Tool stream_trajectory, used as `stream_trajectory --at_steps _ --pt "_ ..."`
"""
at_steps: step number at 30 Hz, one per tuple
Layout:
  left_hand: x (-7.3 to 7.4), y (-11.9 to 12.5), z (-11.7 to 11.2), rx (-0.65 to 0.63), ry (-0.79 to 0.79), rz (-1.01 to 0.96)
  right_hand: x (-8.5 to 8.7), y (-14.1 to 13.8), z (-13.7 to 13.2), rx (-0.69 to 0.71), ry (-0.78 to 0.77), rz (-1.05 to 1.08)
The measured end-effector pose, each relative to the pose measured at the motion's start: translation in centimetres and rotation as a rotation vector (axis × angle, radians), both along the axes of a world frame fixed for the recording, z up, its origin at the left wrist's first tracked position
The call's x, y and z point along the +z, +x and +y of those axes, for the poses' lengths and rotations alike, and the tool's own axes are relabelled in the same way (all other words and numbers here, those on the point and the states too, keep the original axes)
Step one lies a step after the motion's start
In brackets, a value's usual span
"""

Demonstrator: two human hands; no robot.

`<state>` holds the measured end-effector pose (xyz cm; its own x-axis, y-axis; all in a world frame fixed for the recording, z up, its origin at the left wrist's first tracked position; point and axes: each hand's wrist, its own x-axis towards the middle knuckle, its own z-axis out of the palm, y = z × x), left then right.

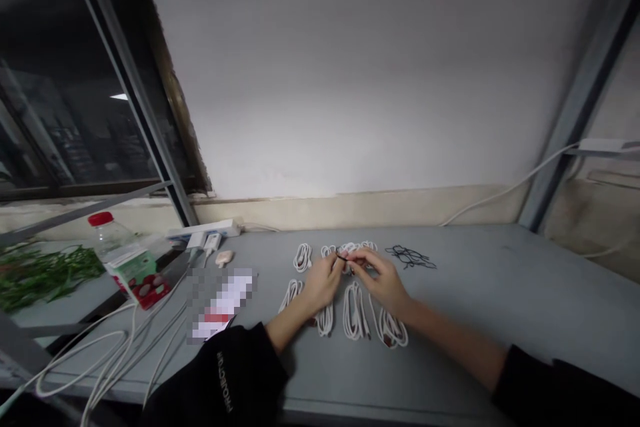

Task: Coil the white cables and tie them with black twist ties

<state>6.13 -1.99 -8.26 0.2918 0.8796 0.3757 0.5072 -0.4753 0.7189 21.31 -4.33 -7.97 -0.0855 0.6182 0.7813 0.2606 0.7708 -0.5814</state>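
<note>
Left hand point(323, 283), right hand point(377, 278) pinch black tie point(342, 257) over coiled white cables point(356, 312); black tie pile point(410, 257) to right.

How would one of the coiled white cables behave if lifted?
The coiled white cable is probably light, being thin. Its loose loops suggest it is floppy and may sag open when lifted. Lying flat, it seems unlikely to roll.

The coiled cables point(303, 257) were coloured white, the tangled cords point(410, 257) black, the tabletop point(475, 267) grey, and the bottle cap point(100, 218) red.
</note>
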Motion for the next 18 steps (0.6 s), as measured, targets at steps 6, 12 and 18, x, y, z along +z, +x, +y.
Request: stream_trajectory --at_steps 6,12,18 --pt "0.1 0.0 -0.1 -0.011 -0.034 -0.104 -0.3 0.5 1.0 0.094 -0.279 0.147" --pt "0.5 0.0 -0.2 -0.048 -0.009 -0.071 0.2 0.8 1.1 0.224 -0.395 0.217" --pt "0.8 0.0 -0.6 -0.035 0.005 -0.015 0.2 0.8 0.8 0.348 -0.495 0.168"
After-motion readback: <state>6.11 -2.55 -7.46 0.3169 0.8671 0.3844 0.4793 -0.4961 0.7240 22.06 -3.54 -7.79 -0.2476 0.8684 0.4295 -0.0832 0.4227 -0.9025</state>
